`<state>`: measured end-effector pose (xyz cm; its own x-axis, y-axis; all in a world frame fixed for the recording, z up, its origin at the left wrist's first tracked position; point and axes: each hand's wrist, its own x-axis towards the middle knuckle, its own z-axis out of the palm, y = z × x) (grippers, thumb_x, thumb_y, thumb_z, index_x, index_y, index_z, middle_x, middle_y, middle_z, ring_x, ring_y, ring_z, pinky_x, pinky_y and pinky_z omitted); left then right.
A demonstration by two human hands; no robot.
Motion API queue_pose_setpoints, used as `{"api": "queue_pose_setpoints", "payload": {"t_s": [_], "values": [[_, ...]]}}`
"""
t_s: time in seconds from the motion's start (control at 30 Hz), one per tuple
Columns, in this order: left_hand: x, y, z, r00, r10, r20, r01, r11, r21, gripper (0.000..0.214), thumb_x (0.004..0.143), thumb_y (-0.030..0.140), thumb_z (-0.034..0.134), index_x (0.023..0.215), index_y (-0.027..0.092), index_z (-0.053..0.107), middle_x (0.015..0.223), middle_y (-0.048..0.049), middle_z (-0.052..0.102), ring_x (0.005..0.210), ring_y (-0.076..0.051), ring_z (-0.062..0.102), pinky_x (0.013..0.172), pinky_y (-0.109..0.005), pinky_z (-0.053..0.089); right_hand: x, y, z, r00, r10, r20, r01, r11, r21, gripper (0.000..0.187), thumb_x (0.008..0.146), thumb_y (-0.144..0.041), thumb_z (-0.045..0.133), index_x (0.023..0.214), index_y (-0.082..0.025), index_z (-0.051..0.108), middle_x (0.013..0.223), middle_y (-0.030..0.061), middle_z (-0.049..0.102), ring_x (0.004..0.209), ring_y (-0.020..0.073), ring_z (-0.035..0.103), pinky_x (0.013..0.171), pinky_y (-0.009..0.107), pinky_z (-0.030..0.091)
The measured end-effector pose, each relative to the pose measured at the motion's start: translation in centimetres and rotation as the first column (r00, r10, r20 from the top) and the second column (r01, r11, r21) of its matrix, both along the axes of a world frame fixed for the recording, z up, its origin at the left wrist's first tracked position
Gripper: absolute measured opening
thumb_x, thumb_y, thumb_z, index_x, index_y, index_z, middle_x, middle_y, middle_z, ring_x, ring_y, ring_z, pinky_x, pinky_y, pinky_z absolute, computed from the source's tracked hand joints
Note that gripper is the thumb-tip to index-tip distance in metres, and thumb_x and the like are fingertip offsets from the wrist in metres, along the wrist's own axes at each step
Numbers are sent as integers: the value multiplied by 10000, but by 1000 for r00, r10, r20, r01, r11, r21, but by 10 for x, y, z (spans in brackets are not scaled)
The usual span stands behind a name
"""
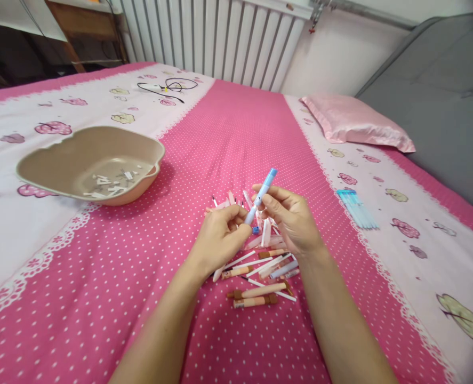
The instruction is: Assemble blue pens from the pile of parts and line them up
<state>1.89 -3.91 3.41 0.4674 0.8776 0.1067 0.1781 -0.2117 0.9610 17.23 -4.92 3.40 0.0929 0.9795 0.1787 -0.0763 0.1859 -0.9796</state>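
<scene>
Both hands hold one light blue pen (262, 194) tilted upward over the pink dotted bedspread. My right hand (290, 217) pinches its upper barrel between thumb and fingers. My left hand (220, 237) grips its lower end with closed fingers. Under the hands lies a loose pile of pens and pen parts (260, 272), some pink, some brown-capped, with thin white refills. A small blue cap (255, 230) lies just below the held pen.
A beige plastic bowl (60, 154) with small white scraps inside sits at the left. A bunch of light blue pens (358, 209) lies to the right. A pink pillow (354, 124) and a grey headboard are beyond. A black cable (172, 85) lies far back.
</scene>
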Motion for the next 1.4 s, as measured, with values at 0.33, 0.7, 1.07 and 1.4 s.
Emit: {"api": "queue_pose_setpoints", "payload": {"t_s": [0.33,0.7,1.07,1.4], "values": [[-1,0,-1,1000,-11,27,12,1000,-23,104,687,155,441,688,155,545,606,14,530,535,-100,471,501,-207,347,-1,0,-1,998,60,-21,-60,998,-15,222,760,-290,646,977,-265,686,810,-2,654,692,97,556,596,218,453],[-2,1,-1,1000,0,26,0,1000,-17,107,690,168,443,699,155,549,593,26,508,525,-90,447,492,-203,328,-1,0,-3,994,104,-29,-105,994,-19,231,761,-281,649,988,-265,686,788,-5,648,665,84,549,570,201,438],[0,1,-2,1000,8,2,-8,1000,19,138,685,148,440,735,147,568,613,24,542,526,-86,465,489,-198,334,0,0,-5,994,104,-22,-104,994,-32,190,742,-293,670,927,-260,697,802,-4,654,700,92,563,595,204,445],[-1,1,-1,998,20,-64,-13,994,108,125,687,135,489,746,136,598,642,2,585,561,-90,487,514,-194,358,-1,2,-4,995,90,-50,-91,996,-19,135,707,-284,706,803,-209,647,725,-26,598,632,77,537,578,196,442]]}}
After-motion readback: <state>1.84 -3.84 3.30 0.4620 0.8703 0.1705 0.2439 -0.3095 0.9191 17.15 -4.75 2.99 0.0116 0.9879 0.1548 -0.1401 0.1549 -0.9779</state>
